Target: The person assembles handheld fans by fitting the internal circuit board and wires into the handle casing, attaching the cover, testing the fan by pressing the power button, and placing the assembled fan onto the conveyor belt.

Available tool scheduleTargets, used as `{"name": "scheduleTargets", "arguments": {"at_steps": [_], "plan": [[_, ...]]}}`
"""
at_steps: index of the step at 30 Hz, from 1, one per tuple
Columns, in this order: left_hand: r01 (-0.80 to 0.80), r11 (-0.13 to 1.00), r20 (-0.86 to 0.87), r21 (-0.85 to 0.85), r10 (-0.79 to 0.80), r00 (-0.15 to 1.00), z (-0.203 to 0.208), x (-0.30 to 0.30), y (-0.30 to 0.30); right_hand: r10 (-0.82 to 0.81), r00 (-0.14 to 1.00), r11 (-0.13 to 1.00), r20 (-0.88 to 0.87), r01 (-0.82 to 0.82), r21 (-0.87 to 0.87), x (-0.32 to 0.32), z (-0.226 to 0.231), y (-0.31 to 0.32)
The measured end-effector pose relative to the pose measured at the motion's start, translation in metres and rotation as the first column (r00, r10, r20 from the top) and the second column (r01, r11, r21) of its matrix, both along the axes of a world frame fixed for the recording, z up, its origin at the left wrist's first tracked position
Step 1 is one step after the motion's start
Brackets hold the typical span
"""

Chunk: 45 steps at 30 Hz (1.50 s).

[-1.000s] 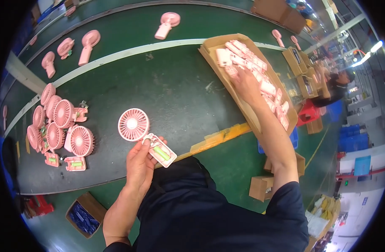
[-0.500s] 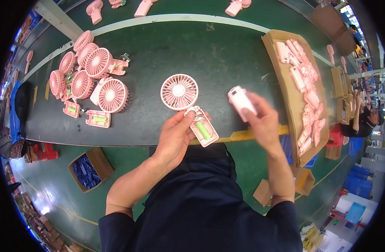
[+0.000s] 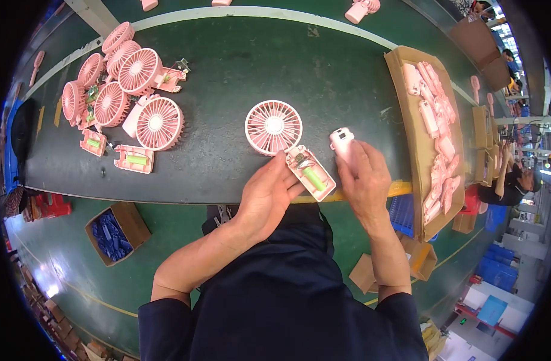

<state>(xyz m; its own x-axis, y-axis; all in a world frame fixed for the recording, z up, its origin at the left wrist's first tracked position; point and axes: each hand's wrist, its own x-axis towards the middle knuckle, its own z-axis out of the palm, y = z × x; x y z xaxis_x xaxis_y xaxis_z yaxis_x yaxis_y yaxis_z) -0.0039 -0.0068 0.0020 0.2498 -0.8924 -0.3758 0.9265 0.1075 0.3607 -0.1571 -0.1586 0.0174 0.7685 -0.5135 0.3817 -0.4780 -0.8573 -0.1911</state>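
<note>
My left hand (image 3: 267, 195) supports a pink handheld fan (image 3: 274, 124) by its handle, fingers beneath and thumb near the neck. The handle's opened half (image 3: 323, 188) faces up, showing a green cylindrical battery (image 3: 314, 178), thin wires and a small circuit board (image 3: 302, 160). Just right of it, my right hand (image 3: 367, 180) grips a pink handle cover (image 3: 342, 142) with a dark slot near its top end. Cover and fan are apart. The fan's round grille points up, over the table near its front edge.
Several pink fans with opened handles (image 3: 158, 123) are heaped on the left of the dark green table (image 3: 221, 72). A cardboard tray (image 3: 406, 120) of pink handle covers stands at right. A box of blue parts (image 3: 134, 231) sits on the floor. Another person (image 3: 510, 180) is at far right.
My right hand has brought the cover left, closer to the fan's handle. My left thumb has shifted off the handle's inside, exposing the circuit board. The whole view has shifted slightly.
</note>
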Motion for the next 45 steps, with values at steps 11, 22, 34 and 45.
{"name": "scheduleTargets", "arguments": {"at_steps": [11,22,34,45], "plan": [[0.042,0.994,-0.055,-0.1,-0.047,0.997,-0.001,0.005,0.002,0.178,0.976,0.975,0.121,-0.192,0.114,0.017,0.029,0.044],[0.033,0.993,-0.068,-0.112,-0.041,0.997,-0.001,0.006,0.003,0.193,0.98,0.977,0.056,-0.197,0.079,0.032,0.026,0.051],[0.078,0.991,-0.025,-0.106,-0.081,0.996,-0.003,0.006,0.003,0.183,0.983,0.981,0.014,-0.184,0.062,0.032,0.026,0.053],[0.043,0.994,-0.038,-0.096,-0.047,0.998,-0.012,-0.001,0.005,0.209,0.978,0.978,-0.024,-0.21,-0.002,0.031,0.017,0.06]]}}
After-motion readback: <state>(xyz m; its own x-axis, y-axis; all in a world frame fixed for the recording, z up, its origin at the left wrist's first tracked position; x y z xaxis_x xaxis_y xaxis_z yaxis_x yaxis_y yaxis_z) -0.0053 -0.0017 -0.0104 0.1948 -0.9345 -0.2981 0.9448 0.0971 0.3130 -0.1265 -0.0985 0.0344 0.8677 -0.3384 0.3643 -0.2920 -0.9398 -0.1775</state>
